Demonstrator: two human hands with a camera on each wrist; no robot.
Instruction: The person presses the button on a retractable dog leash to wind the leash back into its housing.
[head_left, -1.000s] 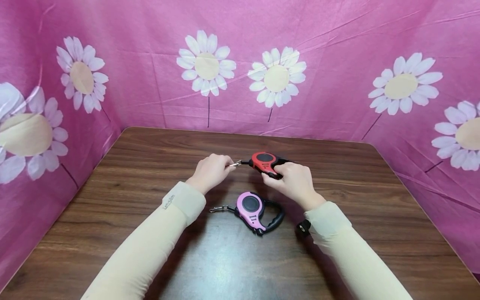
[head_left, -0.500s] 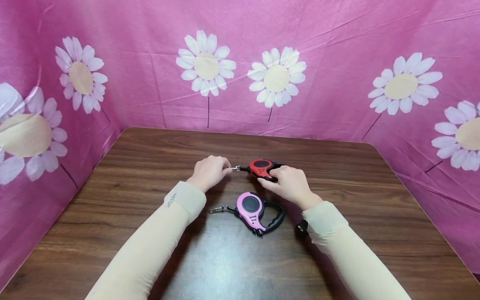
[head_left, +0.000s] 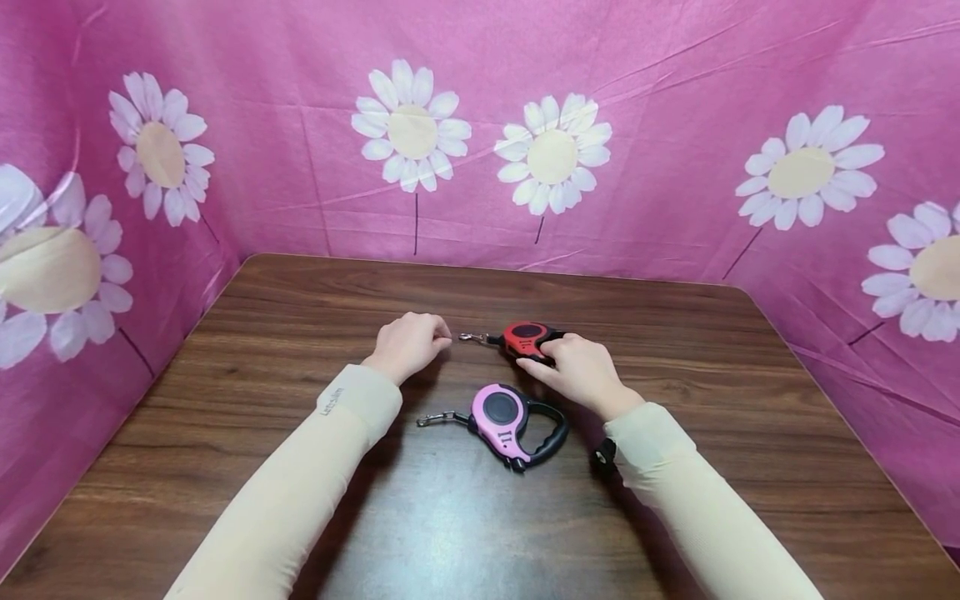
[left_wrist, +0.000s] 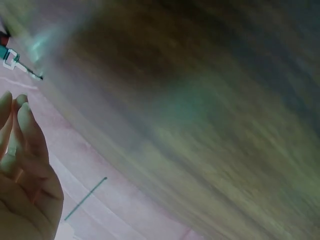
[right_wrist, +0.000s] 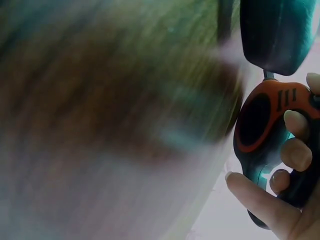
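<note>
My right hand (head_left: 585, 373) grips the black handle of a red retractable dog leash (head_left: 517, 343) on the table. In the right wrist view several fingers curl round the handle of the red leash (right_wrist: 274, 100), below its round black centre. Its metal clip (head_left: 472, 337) points left. Just left of that clip is my left hand (head_left: 408, 343), holding nothing. The left wrist view shows the fingers (left_wrist: 34, 130) loosely bent, apart from the clip (left_wrist: 27, 70). Nearer the person lies a pink retractable dog leash (head_left: 487, 425), its clip also pointing left.
Both leashes are on a brown wood-grain table (head_left: 262, 500). A pink cloth (head_left: 285, 125) printed with white daisies hangs behind and at the sides. A small black round object (head_left: 603, 454) is at the right cuff.
The red leash has come down and slightly toward the person. The left hand has let go of its clip and drawn back to the left. The pink leash stays put.
</note>
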